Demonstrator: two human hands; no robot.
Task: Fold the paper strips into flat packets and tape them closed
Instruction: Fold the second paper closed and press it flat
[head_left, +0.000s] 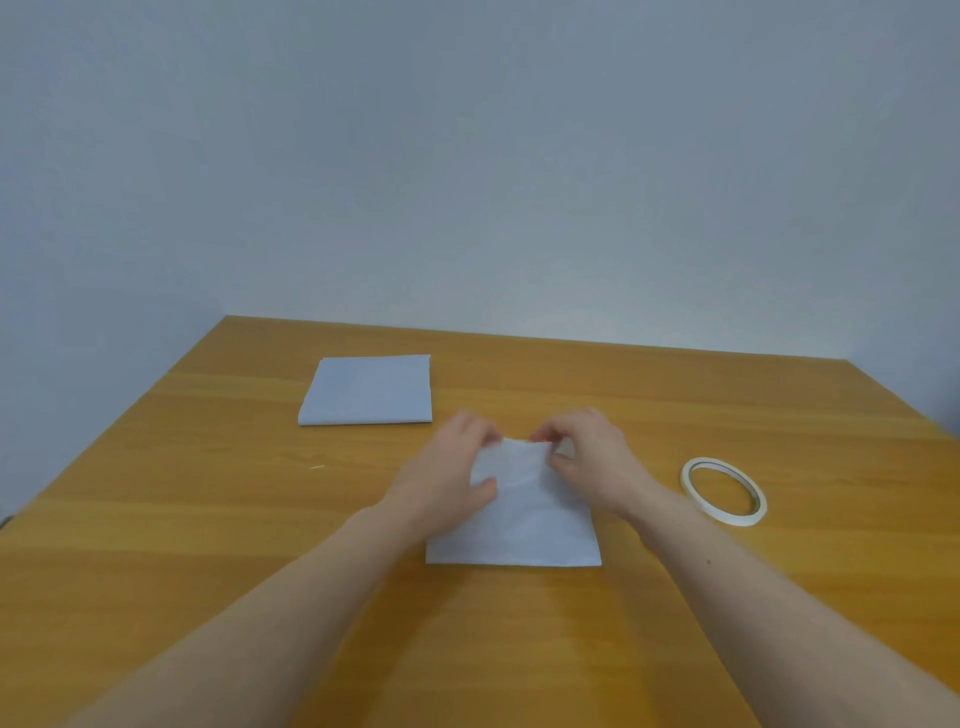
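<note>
A white paper strip (519, 509) is laid out near the middle of the wooden table (208, 545), closer to the near side. Its near edge lies flat and square on the wood, while the far end is lifted and crumpled a bit, with soft creases showing across the surface. That far edge is pinched from both sides: the left hand (452, 467) has fingers curled over the top left corner with the thumb pressed on the sheet, and the right hand (587, 457) is curled round the top right corner in much the same way. So both grips are closed tight on the paper, nothing loose there.

Further back and to the left, a folded packet (369, 389) is seen lying flat, well apart from the strip being worked. A roll of tape (723, 491) is set flat on the table to the right, near the right wrist but not touching it. Both forearms are stretched across the near half of the table, and the strip's side edges are partly covered by them. A plain pale wall (467, 156) is seen behind.
</note>
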